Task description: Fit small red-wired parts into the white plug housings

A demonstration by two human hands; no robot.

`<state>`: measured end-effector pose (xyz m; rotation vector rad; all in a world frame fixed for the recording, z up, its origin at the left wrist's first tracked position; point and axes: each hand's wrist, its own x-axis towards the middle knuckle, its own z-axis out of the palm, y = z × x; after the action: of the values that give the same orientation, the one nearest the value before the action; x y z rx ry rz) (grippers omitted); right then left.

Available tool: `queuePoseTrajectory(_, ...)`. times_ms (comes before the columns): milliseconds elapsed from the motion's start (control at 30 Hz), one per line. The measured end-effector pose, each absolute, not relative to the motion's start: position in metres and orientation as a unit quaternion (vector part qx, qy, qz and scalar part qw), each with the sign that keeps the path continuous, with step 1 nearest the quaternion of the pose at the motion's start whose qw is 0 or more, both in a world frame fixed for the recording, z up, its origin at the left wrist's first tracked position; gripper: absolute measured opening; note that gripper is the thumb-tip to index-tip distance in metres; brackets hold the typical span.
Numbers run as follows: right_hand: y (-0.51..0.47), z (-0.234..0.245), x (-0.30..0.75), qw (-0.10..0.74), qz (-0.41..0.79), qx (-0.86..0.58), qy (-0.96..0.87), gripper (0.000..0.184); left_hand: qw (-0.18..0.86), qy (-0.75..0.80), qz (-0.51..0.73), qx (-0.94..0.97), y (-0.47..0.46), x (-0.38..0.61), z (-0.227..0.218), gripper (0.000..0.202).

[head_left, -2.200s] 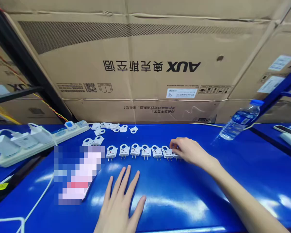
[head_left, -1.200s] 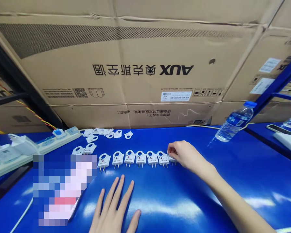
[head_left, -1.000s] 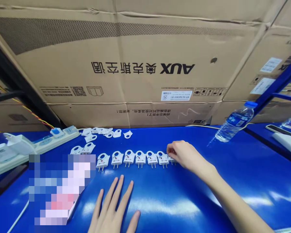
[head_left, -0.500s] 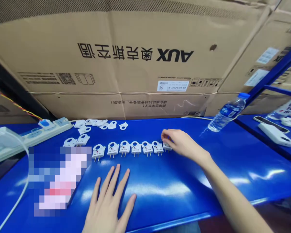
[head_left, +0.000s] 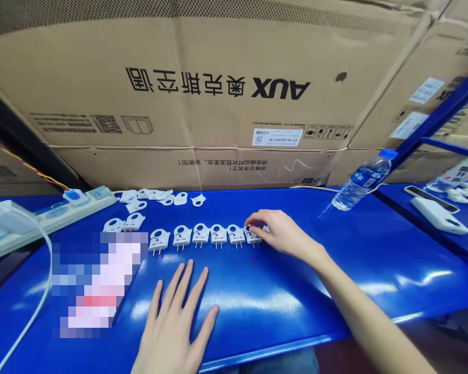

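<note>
A row of white two-pin plugs with ring-shaped tops stands across the blue table; the one at the left end of the row (head_left: 159,240) is near the pixelated patch. My right hand (head_left: 281,231) bends over the right end of the row, its thumb and fingers closed about the top of a white plug (head_left: 252,239). Behind those fingers another plug is mostly covered. Just below the gripped plug a tiny red spot (head_left: 254,259) shows on the table. My left hand (head_left: 175,322) lies flat with spread fingers in front of the row, holding nothing.
Loose white ring-topped pieces (head_left: 180,199) lie at the back left, near a power strip (head_left: 58,215). A pixelated patch (head_left: 105,280) covers something on the left. A water bottle (head_left: 361,184) leans at the right. Large cardboard boxes (head_left: 218,47) stand behind.
My right hand has moved a little left, from the last plug at the right end to the plug beside it. The red spot has appeared. My left hand stays put.
</note>
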<state>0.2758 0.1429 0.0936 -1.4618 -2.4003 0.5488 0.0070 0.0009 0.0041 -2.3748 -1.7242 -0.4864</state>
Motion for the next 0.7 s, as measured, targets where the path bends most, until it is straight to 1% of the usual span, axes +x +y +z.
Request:
queuePoseTrajectory(67, 0.144, 0.089, 0.273, 0.111, 0.148, -0.516, -0.836, 0.022, 0.079, -0.585, -0.162, -0.79, 0.001, 0.007, 0.005, 0.064)
queuePoseTrajectory(200, 0.144, 0.083, 0.269, 0.083, 0.129, -0.523, -0.838, 0.019, 0.08, -0.573, -0.155, -0.801, 0.001, 0.003, 0.004, 0.07)
queuePoseTrajectory(267, 0.144, 0.083, 0.268, 0.087, 0.13, -0.524, -0.837, 0.019, 0.083, -0.565, -0.152, -0.807, 0.002, 0.001, 0.003, 0.073)
queuePoseTrajectory(433, 0.143, 0.085, 0.268, 0.111, 0.134, -0.534, -0.827, 0.018, 0.07, -0.576, -0.148, -0.801, 0.002, 0.001, 0.003, 0.07)
queuePoseTrajectory(533, 0.142, 0.089, 0.27, 0.131, 0.141, -0.536, -0.822, 0.018, 0.082, -0.57, -0.143, -0.805, 0.002, 0.001, 0.003, 0.072)
queuePoseTrajectory(600, 0.14, 0.094, 0.273, 0.138, 0.164, -0.521, -0.826, 0.017, 0.092, -0.565, -0.142, -0.808, 0.002, 0.0, 0.003, 0.074)
queuePoseTrajectory(700, 0.135, 0.1, 0.277, 0.116, 0.265, -0.456, -0.842, 0.014, 0.105, -0.559, -0.143, -0.81, 0.002, 0.0, 0.003, 0.074)
